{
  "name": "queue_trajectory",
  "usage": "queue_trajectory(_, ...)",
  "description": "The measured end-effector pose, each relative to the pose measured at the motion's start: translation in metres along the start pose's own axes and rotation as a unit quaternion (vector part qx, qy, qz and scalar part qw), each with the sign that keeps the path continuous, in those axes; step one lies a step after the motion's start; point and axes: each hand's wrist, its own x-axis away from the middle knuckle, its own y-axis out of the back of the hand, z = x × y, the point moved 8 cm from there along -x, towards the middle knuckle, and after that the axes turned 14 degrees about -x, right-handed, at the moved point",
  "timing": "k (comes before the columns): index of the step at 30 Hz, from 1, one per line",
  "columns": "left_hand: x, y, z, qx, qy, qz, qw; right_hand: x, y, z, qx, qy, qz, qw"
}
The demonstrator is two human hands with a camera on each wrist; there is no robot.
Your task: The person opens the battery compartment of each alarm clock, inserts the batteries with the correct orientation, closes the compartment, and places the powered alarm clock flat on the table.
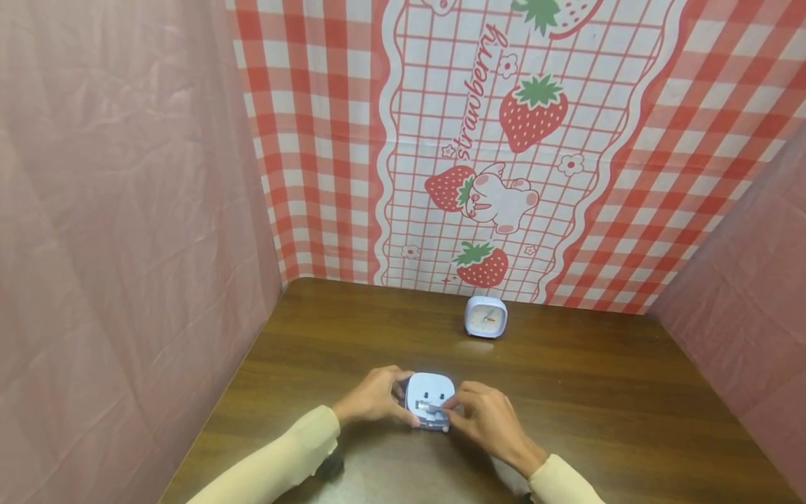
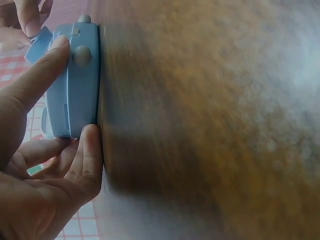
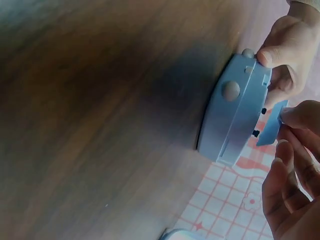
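A pale blue alarm clock [image 1: 432, 383] lies face down on the table, its back with two small black knobs turned up. My left hand [image 1: 376, 397] grips it from the left side, thumb at the near edge and fingers round the far side. With thumb and fingertips, my right hand [image 1: 494, 420] pinches a thin blue battery cover [image 3: 272, 124] at the clock's back. In the right wrist view the cover is tilted and stands off the back. Something silvery shows at the battery compartment in the head view, too small to tell. Round feet [image 3: 231, 91] stick out of the near side.
A second alarm clock [image 1: 485, 317], pale lilac with a white dial, stands upright farther back on the brown wooden table [image 1: 598, 378]. Behind it hangs a strawberry-patterned checked cloth [image 1: 327, 140]. Pink cloth [image 1: 126, 210] walls both sides.
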Motion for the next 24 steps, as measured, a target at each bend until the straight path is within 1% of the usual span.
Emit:
queue_trajectory(7,0.000,-0.001,0.000,0.003,-0.001,0.004,1.0000,-0.003,-0.009,0.005,0.003,0.010,0.008,1.000)
queue_trajectory(11,0.001,0.001,-0.002,-0.008,-0.014,-0.001,0.9999,-0.004,-0.013,0.007,0.016,0.014,0.012,1.000)
queue_trajectory(16,0.001,0.003,-0.004,-0.011,-0.025,-0.009,0.9996,-0.005,-0.015,0.007,0.023,0.010,0.003,1.000)
queue_trajectory(24,0.001,0.003,-0.003,-0.006,-0.021,-0.007,0.9997,-0.006,-0.021,0.004,0.029,-0.010,0.005,1.000)
